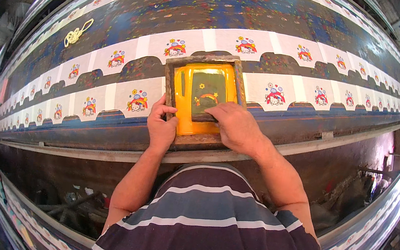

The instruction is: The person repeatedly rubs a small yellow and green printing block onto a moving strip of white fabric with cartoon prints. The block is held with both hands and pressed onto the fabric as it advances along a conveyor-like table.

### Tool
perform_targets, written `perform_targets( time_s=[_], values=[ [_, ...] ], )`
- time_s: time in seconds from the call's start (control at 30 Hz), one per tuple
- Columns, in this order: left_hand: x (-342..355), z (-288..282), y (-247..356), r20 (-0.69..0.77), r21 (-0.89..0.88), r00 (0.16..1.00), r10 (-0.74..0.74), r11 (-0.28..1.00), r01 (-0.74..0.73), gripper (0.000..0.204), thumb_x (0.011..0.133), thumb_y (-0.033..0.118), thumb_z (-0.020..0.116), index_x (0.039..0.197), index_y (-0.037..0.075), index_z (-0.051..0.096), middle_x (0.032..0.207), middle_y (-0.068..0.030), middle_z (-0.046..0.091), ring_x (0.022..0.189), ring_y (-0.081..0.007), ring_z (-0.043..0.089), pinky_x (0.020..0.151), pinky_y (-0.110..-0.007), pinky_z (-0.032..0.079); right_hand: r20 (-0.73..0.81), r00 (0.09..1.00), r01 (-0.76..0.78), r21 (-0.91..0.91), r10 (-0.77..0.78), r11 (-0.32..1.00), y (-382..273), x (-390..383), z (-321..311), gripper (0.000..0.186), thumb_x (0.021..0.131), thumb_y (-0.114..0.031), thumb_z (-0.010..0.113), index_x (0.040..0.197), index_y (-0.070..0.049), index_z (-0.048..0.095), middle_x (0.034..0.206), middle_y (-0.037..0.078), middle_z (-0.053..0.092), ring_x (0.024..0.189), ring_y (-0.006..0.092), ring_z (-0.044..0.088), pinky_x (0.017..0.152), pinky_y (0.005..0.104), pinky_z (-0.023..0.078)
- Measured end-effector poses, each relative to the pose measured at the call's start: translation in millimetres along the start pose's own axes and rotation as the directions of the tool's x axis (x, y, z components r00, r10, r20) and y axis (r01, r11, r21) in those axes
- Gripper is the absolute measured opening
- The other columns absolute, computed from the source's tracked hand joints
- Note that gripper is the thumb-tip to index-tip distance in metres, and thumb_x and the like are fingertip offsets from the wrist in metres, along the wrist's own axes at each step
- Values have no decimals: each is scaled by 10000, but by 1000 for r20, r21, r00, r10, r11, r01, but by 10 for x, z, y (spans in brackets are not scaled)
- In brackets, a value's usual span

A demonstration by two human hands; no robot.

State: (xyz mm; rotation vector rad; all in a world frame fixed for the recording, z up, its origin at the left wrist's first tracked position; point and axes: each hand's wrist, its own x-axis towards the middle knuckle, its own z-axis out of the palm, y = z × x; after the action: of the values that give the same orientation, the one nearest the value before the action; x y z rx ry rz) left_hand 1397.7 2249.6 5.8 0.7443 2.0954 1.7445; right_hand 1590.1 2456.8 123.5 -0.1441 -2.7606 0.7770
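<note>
Fingers of the left hand (161,127) clasp the left rail of a wooden-framed screen (203,58), flat at the near edge of the bench (149,9). It seems light and stiff, best held by its wood; the glossy yellow border (185,124) looks slick, the mesh (205,85) delicate. The right hand (236,127) bunches over the mesh, its grip hidden from me.

The left hand (163,129) is curled, the right hand (236,127) palm-down.

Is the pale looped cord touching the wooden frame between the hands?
No, the pale looped cord lies on the dark table, left of and apart from the wooden frame.
</note>
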Motion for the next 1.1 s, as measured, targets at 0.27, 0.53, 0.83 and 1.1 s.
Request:
perform_targets(
  time_s=[0.27,0.53,0.83,1.1],
  values=[
    [26,-16,65,-6,-101,995,-95,990,94,230,1028,-90,729,1227,14,778,1693,-260,587,1352,-222,715,1118,-358,575,24,1000,-8,25,7,1000,-312,-214,138,505,868,7,723,1372,-6,751,1294,185,770,1231,416,725,1070,533,578],
    [184,-154,144,84,-56,984,-158,985,163,348,974,-131,753,1281,32,763,1610,-213,629,1342,-256,716,1117,-375,600,-99,995,11,-155,-27,988,-45,-70,372,538,860,-18,753,1397,-51,761,1338,147,730,1298,385,709,1115,515,566],
    [216,-185,252,105,-13,983,-150,988,153,379,937,-127,777,1278,37,760,1560,-199,630,1340,-264,707,1097,-376,606,-132,991,-30,-120,14,992,743,906,162,580,820,57,785,1387,-69,763,1307,187,778,1290,438,713,1156,538,561],
    [208,-160,285,100,29,989,-105,994,102,410,925,-134,776,1290,49,762,1554,-200,626,1348,-277,694,1081,-372,608,-71,996,43,-157,-55,987,680,890,176,491,818,36,761,1297,-65,782,1210,151,780,1136,407,721,1037,530,561]
  ],
)
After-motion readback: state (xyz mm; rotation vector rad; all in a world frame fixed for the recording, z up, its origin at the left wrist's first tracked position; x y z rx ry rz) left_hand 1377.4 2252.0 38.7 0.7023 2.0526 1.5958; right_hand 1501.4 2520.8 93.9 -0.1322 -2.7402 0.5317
